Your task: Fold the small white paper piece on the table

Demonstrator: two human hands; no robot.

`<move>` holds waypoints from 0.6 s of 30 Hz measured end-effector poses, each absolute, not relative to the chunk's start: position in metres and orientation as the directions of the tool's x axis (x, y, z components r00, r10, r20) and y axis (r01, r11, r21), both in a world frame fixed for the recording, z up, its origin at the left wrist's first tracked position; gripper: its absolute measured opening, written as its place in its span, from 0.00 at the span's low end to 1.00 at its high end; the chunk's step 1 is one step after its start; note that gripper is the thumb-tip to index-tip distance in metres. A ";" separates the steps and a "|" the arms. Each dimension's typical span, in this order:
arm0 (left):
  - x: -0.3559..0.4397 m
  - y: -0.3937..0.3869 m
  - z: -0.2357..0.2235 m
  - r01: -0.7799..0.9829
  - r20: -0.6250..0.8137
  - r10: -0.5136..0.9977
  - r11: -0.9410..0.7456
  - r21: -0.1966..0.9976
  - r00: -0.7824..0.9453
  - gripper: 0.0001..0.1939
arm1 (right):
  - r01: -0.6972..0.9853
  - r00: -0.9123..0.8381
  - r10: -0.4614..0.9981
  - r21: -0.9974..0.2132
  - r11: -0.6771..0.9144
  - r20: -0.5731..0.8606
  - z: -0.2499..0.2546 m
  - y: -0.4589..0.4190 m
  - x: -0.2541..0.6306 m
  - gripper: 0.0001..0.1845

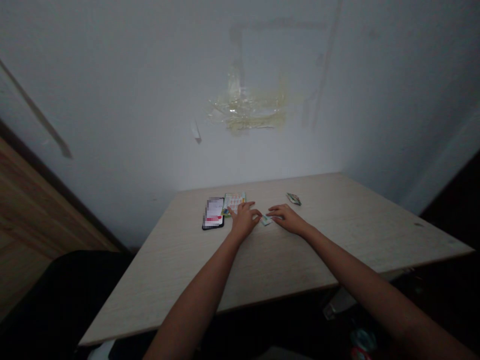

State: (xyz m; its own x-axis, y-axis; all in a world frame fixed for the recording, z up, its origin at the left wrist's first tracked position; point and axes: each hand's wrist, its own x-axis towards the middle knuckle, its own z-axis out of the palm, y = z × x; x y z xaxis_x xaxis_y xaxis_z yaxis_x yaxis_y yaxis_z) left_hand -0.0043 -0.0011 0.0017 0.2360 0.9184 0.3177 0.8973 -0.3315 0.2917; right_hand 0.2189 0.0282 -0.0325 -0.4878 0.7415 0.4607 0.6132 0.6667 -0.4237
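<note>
Both my forearms reach out over a pale wooden table (337, 235). My left hand (244, 218) and my right hand (287, 217) rest on the tabletop and meet at a small light-green piece of paper (266, 220) lying between their fingertips. The fingers of both hands are bent and pinch the paper's edges. Just left of my left hand lies a colourful printed sheet (233, 202), partly under my fingers, and beside it a black phone (213, 213) with its screen lit.
A small folded colourful paper piece (293, 198) lies further back on the right. A white wall with tape remains (247, 112) stands behind the table. A dark chair or cloth (63, 295) sits at lower left, wooden panelling (22, 210) at far left.
</note>
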 end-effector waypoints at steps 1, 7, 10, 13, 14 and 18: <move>-0.005 -0.001 0.003 0.895 0.308 0.920 -0.334 0.295 0.241 0.08 | 0.615 -0.488 0.742 -0.422 0.666 0.460 -0.032 0.028 0.219 0.16; -0.008 0.002 0.008 0.886 0.281 0.921 -0.351 0.305 0.268 0.08 | 0.611 -0.494 0.739 -0.422 0.670 0.457 -0.032 0.029 0.219 0.16; -0.008 0.003 0.007 0.883 0.278 0.920 -0.357 0.306 0.276 0.08 | 0.606 -0.493 0.733 -0.420 0.676 0.469 -0.033 0.029 0.220 0.15; -0.009 0.005 0.007 0.884 0.272 0.921 -0.357 0.301 0.280 0.07 | 0.606 -0.492 0.728 -0.413 0.680 0.477 -0.033 0.029 0.220 0.15; -0.009 0.005 0.006 0.885 0.271 0.920 -0.360 0.295 0.284 0.07 | 0.609 -0.495 0.727 -0.407 0.681 0.476 -0.033 0.029 0.220 0.15; -0.010 0.006 0.006 0.894 0.275 0.911 -0.376 0.244 0.308 0.07 | 0.624 -0.515 0.723 -0.377 0.684 0.460 -0.032 0.029 0.220 0.16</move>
